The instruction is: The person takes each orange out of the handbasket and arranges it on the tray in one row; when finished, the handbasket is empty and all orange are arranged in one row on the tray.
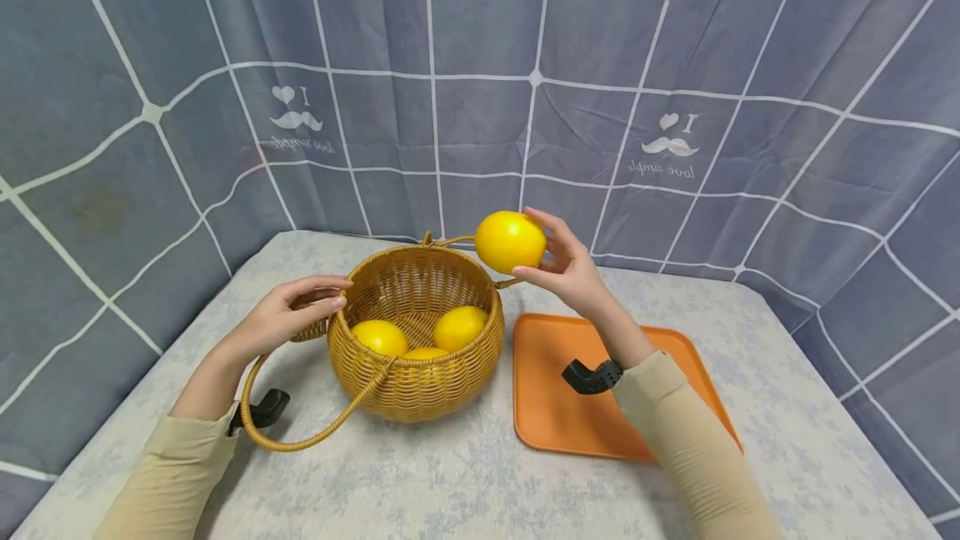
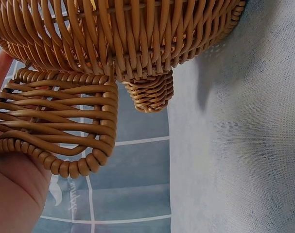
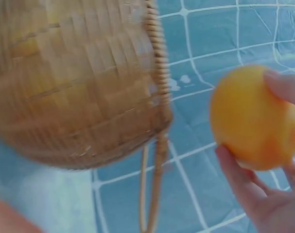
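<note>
1. Right hand (image 1: 572,269) holds a lemon (image 1: 511,241) up in the air, above the basket's (image 1: 415,332) right rim, over the gap between basket and tray (image 1: 558,407).
2. Right fingers curled round the lemon, pinching it: fingertips on its far right side, thumb underneath (right wrist view shows the same, thumb (image 3: 234,171) below, one fingertip on top, picture blurred).
3. Left hand (image 1: 288,313) at the basket's left rim, fingers straight and pressed together, resting on the small woven lug (image 2: 60,121) there; thumb lies along the top of the rim.
4. Left wrist view: lug lies across the palm (image 2: 16,189), basket wall just above it; whether fingers wrap the lug, cannot tell.
5. Basket sits near the middle of the table (image 1: 465,473), slightly left, upright; its long handle (image 1: 300,432) folded down, lying on the table toward the near left edge.
6. Inside the basket: three more lemons (image 1: 459,327), touching one another (the front one mostly hidden by the wall).
7. Orange tray just beside the basket on its right, flat on the table, toward the right edge; right forearm crosses over it.
8. Both wrists wear black camera mounts (image 1: 592,376); beige sleeves.
9. Grey grid-pattern curtain (image 1: 480,65) behind the table's far edge.
</note>
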Available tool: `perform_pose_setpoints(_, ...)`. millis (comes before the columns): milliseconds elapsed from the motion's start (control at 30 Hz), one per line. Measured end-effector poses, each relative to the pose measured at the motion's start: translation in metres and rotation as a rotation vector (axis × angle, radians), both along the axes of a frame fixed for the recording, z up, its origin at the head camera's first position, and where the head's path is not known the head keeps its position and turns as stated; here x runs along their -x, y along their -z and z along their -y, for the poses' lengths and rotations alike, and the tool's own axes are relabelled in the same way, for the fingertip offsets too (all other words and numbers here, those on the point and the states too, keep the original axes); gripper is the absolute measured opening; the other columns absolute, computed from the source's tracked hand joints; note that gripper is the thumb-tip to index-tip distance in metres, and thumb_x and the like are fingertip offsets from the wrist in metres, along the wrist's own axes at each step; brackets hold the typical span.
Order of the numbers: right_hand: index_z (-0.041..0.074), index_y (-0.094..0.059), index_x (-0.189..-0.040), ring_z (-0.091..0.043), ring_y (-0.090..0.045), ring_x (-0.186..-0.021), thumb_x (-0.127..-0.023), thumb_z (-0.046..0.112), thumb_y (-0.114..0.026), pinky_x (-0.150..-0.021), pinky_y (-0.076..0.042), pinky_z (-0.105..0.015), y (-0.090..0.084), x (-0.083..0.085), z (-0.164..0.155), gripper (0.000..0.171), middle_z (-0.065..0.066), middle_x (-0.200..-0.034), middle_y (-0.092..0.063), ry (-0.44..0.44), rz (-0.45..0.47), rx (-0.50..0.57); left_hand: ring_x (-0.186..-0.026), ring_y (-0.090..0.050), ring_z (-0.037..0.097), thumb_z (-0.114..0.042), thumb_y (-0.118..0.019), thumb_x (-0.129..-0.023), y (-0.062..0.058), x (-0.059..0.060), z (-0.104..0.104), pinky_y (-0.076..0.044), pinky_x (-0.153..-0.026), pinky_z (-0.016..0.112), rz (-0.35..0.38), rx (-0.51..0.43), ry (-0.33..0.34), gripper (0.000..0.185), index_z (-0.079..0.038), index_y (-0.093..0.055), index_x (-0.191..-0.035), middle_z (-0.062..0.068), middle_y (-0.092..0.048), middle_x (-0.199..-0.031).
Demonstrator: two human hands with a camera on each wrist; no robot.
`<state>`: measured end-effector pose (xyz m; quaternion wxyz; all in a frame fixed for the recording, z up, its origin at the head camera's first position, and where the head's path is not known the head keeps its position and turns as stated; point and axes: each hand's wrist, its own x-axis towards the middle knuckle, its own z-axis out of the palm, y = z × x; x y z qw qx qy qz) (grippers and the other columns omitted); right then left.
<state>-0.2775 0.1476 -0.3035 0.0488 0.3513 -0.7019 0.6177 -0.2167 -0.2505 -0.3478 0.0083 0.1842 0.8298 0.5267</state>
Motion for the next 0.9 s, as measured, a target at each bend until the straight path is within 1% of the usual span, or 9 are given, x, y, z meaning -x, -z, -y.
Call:
perform_pose_setpoints(167,0.009,-0.041,-0.141,-0.028,-0.048,-0.117,-0.078,-0.005,-0.073,-0.083,-0.052,-0.033,0.019,-0.011,-0.015,0.072,-0.005,-0.140,-0.034,0.130,0.000,0.095,-0.110,-0.054,0.005,-0.026,-0.057,-0.096,-0.001,0.000,-0.001,-0.050,-0.082,0.025,0.004,-0.003,-0.001,0.042,-0.005,-0.053,-0.131,0.013,-0.052,-0.132)
perform_pose_setpoints(300,0.013,-0.040,-0.141,-0.026,-0.048,-0.117,-0.077,-0.008,-0.072,-0.082,-0.053,-0.030,0.035,-0.022,-0.025,0.075,-0.004,-0.141,-0.031,0.233,0.069,0.126,-0.111,-0.054,0.006,-0.026,-0.057,-0.095,-0.002,0.000,-0.002,-0.050,-0.083,0.026,0.004,-0.004,-0.001,0.042,-0.005,-0.053,-0.131,0.013,-0.051,-0.132)
perform_pose_setpoints(400,0.015,-0.037,-0.143,-0.025,-0.047,-0.116,-0.078,-0.008,-0.071,-0.080,-0.053,-0.028,0.046,-0.032,-0.029,0.078,-0.003,-0.143,-0.029,0.301,0.129,0.113,-0.111,-0.053,0.006,-0.027,-0.057,-0.095,-0.003,0.000,-0.002,-0.050,-0.083,0.027,0.004,-0.001,-0.002,0.042,-0.006,-0.053,-0.131,0.012,-0.051,-0.132)
perform_pose_setpoints(467,0.013,-0.036,-0.144,-0.025,-0.047,-0.115,-0.078,-0.007,-0.072,-0.080,-0.053,-0.026,0.054,-0.038,-0.031,0.078,-0.004,-0.143,-0.029,0.341,0.169,0.092,-0.111,-0.053,0.006,-0.027,-0.057,-0.095,-0.002,0.000,-0.002,-0.050,-0.083,0.026,0.004,0.000,-0.002,0.042,-0.006,-0.053,-0.132,0.012,-0.051,-0.133)
perform_pose_setpoints(600,0.011,-0.039,-0.142,-0.024,-0.048,-0.113,-0.078,-0.004,-0.073,-0.078,-0.052,-0.023,0.068,-0.049,-0.032,0.074,-0.006,-0.138,-0.032,0.409,0.226,0.051,-0.111,-0.053,0.005,-0.026,-0.057,-0.096,-0.002,0.000,-0.002,-0.049,-0.084,0.024,0.002,0.004,-0.003,0.043,-0.004,-0.052,-0.132,0.013,-0.050,-0.133)
perform_pose_setpoints(667,0.010,-0.041,-0.140,-0.025,-0.048,-0.112,-0.076,-0.005,-0.074,-0.077,-0.052,-0.021,0.074,-0.052,-0.032,0.073,-0.008,-0.137,-0.033,0.431,0.251,0.044,-0.110,-0.053,0.004,-0.027,-0.057,-0.095,-0.002,0.000,-0.001,-0.049,-0.083,0.023,0.001,0.008,-0.006,0.044,-0.004,-0.052,-0.132,0.013,-0.050,-0.133)
perform_pose_setpoints(767,0.004,-0.042,-0.138,-0.030,-0.048,-0.114,-0.075,-0.007,-0.075,-0.076,-0.051,-0.021,0.076,-0.059,-0.031,0.072,-0.014,-0.136,-0.033,0.438,0.263,0.011,-0.110,-0.053,0.005,-0.027,-0.057,-0.096,-0.001,0.000,-0.001,-0.050,-0.083,0.024,-0.004,0.015,-0.011,0.043,-0.004,-0.052,-0.132,0.013,-0.051,-0.133)
perform_pose_setpoints(900,-0.002,-0.042,-0.136,-0.035,-0.047,-0.113,-0.074,-0.006,-0.075,-0.078,-0.050,-0.024,0.077,-0.064,-0.029,0.071,-0.019,-0.133,-0.033,0.446,0.250,-0.058,-0.109,-0.054,0.006,-0.027,-0.057,-0.096,0.000,0.000,-0.001,-0.050,-0.082,0.025,-0.009,0.023,-0.013,0.042,-0.005,-0.053,-0.131,0.012,-0.051,-0.132)
